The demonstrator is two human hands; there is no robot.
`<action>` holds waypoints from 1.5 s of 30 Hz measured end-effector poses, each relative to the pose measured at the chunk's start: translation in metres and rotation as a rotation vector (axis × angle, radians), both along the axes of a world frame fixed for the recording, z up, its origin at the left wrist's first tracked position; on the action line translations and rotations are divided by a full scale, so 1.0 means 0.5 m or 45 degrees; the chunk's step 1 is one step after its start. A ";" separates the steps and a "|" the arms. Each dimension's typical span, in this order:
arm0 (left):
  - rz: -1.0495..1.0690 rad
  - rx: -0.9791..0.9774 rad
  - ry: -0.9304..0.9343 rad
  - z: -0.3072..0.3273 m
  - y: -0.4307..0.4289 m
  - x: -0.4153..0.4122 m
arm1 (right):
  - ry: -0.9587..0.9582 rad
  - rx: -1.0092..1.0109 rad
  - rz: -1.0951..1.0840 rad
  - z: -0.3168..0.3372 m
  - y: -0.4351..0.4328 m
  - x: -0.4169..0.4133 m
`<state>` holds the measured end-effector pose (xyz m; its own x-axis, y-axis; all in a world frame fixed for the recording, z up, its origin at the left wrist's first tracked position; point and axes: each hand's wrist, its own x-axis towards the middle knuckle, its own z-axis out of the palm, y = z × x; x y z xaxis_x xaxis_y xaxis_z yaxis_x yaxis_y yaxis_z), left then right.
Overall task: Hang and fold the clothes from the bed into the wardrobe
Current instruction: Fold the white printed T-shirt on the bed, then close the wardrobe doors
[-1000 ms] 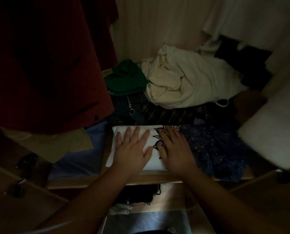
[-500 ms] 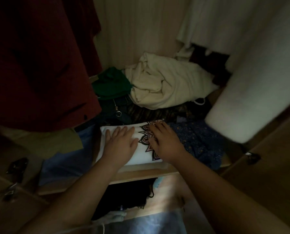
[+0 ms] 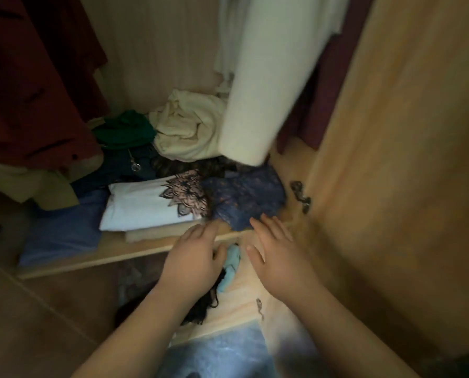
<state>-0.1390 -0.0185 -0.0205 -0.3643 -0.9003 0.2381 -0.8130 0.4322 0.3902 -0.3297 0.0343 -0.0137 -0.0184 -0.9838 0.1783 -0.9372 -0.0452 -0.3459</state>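
Clothes fill the wardrobe shelf (image 3: 113, 253) in front of you. Your folded white T-shirt (image 3: 143, 205) with the mandala print lies flat near the front edge of this shelf, on top of a beige folded piece (image 3: 151, 233), and its right side touches a dark blue patterned garment (image 3: 245, 199). Left of it lies a light blue folded cloth (image 3: 61, 230); behind it you see a green garment (image 3: 124, 129) and a crumpled cream garment (image 3: 187, 129). Your left hand (image 3: 195, 259) hovers over the front edge of the shelf, just right of the T-shirt, with fingers loosely bent — it holds nothing. Your right hand (image 3: 278, 257) is close beside it, fingers almost straight and a little spread, and it holds nothing too; its fingertips (image 3: 257, 222) are at the near edge of the blue garment, but the blur does not let me tell if they touch it. A dark red garment (image 3: 31, 77) hangs at your left and a white garment (image 3: 263, 77) hangs in the middle.
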 end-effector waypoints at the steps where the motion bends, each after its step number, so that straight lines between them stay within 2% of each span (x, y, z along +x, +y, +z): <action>1: -0.032 0.009 -0.002 0.000 0.038 -0.029 | 0.021 -0.007 -0.025 -0.002 0.048 -0.027; 7: -0.192 0.087 -0.102 -0.035 0.230 -0.210 | -0.035 -0.034 -0.215 -0.020 0.320 -0.166; 10: -0.314 0.131 -0.116 -0.035 0.301 -0.293 | -0.156 -0.078 -0.300 -0.027 0.435 -0.214; 17: -0.440 0.059 -0.097 -0.009 0.389 -0.405 | -0.398 -0.150 -0.457 -0.026 0.570 -0.323; 20: -0.450 0.040 -0.110 0.000 0.395 -0.410 | -0.468 -0.142 -0.514 -0.018 0.543 -0.362; 25: -0.344 0.084 -0.098 0.008 0.378 -0.374 | -0.783 -0.139 -0.436 0.003 0.456 -0.368; 29: -0.235 0.125 -0.069 -0.007 0.370 -0.315 | -0.949 -0.296 -0.550 -0.018 0.428 -0.321; 37: -0.050 0.149 0.019 -0.035 0.324 -0.155 | -0.858 -0.343 -0.375 -0.039 0.396 -0.156; 45: 0.131 0.124 0.092 -0.029 0.189 0.071 | -0.790 -0.470 -0.089 -0.085 0.210 0.104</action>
